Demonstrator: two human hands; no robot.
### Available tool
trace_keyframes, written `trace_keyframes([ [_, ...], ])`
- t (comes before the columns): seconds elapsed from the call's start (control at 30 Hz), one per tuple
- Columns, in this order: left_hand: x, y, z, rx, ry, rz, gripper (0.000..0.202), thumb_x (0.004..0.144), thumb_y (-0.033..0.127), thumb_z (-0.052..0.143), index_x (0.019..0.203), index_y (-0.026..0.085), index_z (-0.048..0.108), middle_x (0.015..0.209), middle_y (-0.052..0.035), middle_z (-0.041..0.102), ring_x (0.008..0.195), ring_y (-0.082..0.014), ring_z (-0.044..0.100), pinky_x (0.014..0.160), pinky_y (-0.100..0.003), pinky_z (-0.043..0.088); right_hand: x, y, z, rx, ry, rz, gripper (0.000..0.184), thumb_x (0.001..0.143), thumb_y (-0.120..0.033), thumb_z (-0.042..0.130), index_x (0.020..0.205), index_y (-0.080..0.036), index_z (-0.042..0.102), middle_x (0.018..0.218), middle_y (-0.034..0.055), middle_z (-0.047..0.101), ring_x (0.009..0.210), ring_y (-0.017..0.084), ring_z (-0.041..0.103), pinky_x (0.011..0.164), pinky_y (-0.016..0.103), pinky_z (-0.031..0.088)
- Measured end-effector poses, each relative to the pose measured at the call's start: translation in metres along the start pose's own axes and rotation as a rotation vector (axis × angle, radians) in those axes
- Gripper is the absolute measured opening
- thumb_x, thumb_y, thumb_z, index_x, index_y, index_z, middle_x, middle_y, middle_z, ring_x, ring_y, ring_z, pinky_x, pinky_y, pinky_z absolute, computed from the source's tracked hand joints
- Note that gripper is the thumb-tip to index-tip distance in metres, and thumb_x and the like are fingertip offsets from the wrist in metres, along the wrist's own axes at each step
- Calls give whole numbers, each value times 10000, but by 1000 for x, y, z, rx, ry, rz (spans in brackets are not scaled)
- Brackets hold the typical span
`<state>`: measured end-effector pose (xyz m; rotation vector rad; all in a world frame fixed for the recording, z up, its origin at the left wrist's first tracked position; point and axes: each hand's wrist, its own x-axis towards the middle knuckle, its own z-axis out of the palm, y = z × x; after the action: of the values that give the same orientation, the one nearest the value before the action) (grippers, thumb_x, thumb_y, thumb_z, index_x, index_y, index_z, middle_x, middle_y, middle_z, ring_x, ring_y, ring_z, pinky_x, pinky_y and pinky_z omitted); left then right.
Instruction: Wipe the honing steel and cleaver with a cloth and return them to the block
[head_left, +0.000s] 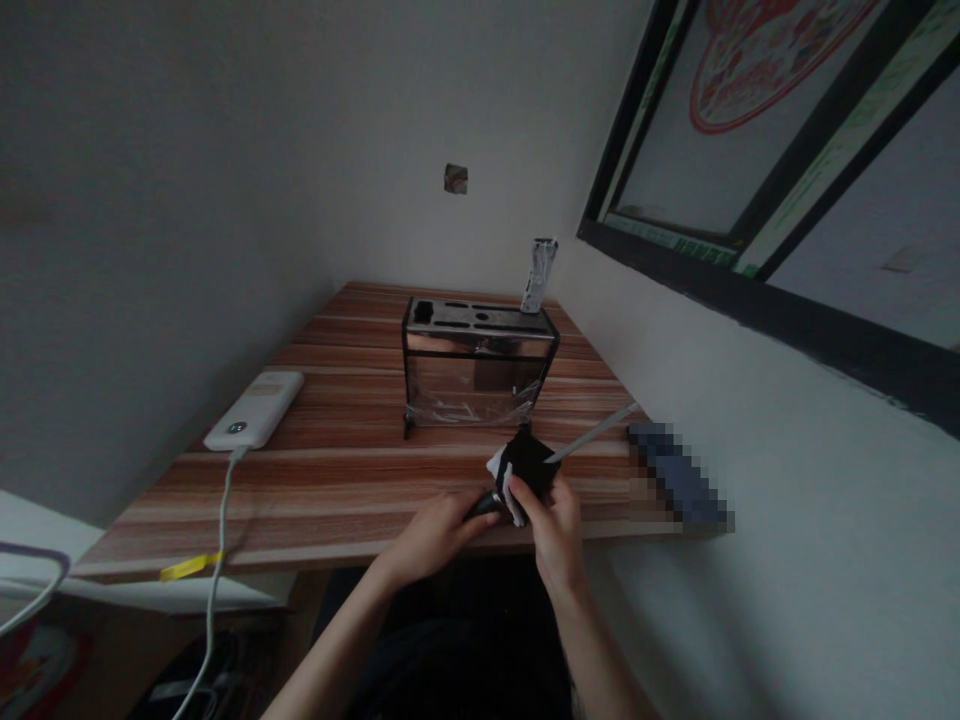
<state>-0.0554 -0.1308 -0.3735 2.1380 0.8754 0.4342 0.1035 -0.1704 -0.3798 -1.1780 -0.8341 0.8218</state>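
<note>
Knife (596, 432) is in both hands above the near edge of the table (352, 400), just in front of the rack (480, 375); its dark handle (482, 506) lies in the left hand (439, 530), with those fingers closed round it and the thumb along it; its pale, narrow blade comes out of the cloth (531, 460) and slants up and away to the right, its tip over the table's right side. The right hand (559, 525) has its fingers and thumb clamped on the cloth, which is folded about the blade near the handle; the cloth is black, with white parts showing at its left and under the thumb; whether it touches the rack's near foot I cannot tell.

The rack stands upright on the table, with a slotted, shiny top, dark ends and a see-through front; clear film (465, 412) crosses its lower part; a wrapped piece (538, 275) sticks up at the right end of its top. On the left lies a white power bank (255, 410); a cable (223, 520) runs from it over the table edge, beside a yellow strip (187, 568); near the right edge lies a dark blue thing (679, 475), too blurred to name.
</note>
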Motion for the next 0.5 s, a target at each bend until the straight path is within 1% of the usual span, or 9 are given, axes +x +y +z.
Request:
trace_keyframes([
  [0.13, 0, 1, 0, 27, 1, -25, 347, 915, 451, 413, 1060, 193, 593, 981, -61, 686, 886, -212, 631, 771, -263, 443, 8, -4, -7, 0, 43, -26, 312, 657, -341, 752, 911, -176, 677, 862, 57, 722, 743, 184, 658, 651, 289, 524],
  [0.27, 0, 3, -1, 48, 8, -10, 327, 915, 425, 429, 1094, 200, 587, 1001, -57, 686, 892, -209, 632, 758, -253, 432, 18, -12, -17, 1, 89, -55, 317, 642, -353, 763, 890, -170, 686, 813, 48, 720, 706, 173, 647, 594, 266, 512],
  [0.37, -1, 4, -2, 81, 3, -25, 318, 917, 420, 426, 1055, 193, 602, 956, -55, 690, 864, -206, 636, 728, -246, 427, 26, -20, -26, 29, 96, -58, 295, 639, -351, 766, 856, -166, 693, 789, 45, 718, 676, 163, 641, 550, 245, 492],
  [0.5, -1, 4, -1, 128, -7, -43, 353, 918, 459, 401, 1028, 195, 609, 935, -56, 692, 856, -206, 639, 718, -246, 424, 36, -29, -39, 71, 156, -95, 264, 628, -324, 775, 832, -178, 692, 811, 31, 713, 716, 153, 642, 599, 241, 497],
])
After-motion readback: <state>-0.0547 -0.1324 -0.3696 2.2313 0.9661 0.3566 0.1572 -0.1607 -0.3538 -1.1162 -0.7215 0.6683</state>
